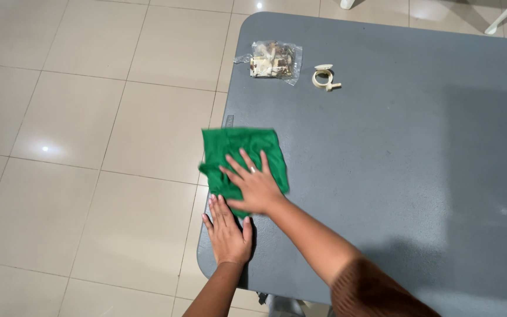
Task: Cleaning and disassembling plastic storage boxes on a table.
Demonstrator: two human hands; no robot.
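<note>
Two hands are laid flat on the grey table [382,176]. The right hand [256,185] is spread open on the green cloth [239,149] at the table's left edge. The left hand [227,230] is pressed open just beside it. A clear bag [274,60] and tape roll [324,78] are seen farther away.

Head view, looking down on my hands. My right hand [257,186] lies palm down, fingers [246,161] spread, on a green cloth [234,147] pressed flat against the grey counter [394,152] near its left edge. My left hand [228,230] rests flat on the counter just below the cloth, at the rounded near corner, its fingertips touching the cloth's lower edge. Farther up the counter, well apart from both hands, lie a clear plastic bag [273,60] of small pale pieces and, just to its right, a cream tape dispenser [324,78]. Beige floor tiles [89,147] fill the left.
</note>
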